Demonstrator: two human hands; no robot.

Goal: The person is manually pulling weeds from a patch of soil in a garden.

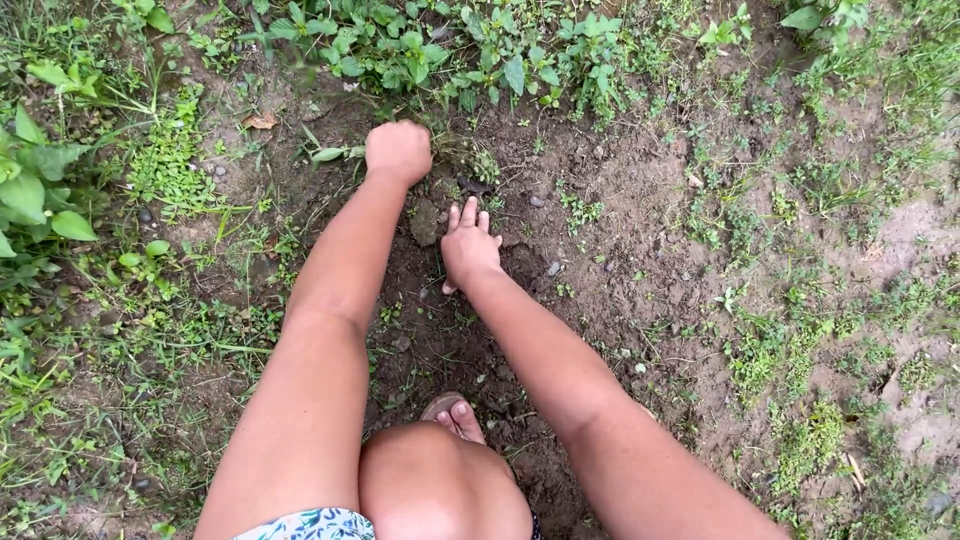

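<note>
Both hands work bare soil (pixel 600 250): left hand (pixel 398 150) fisted, perhaps gripping weeds (pixel 335 153); right hand (pixel 469 245) flat.

This is an outdoor garden plot or field edge, not a room: the ground is bare, dark, crumbly soil (pixel 620 250) scattered with small stones (pixel 553 268) and patchy grass (pixel 800 440). Broad-leaved weeds (pixel 450 50) crowd the upper edge and larger green leaves (pixel 40 190) stand at the left, while a dry brown leaf (pixel 262 121) lies on the dirt
</note>
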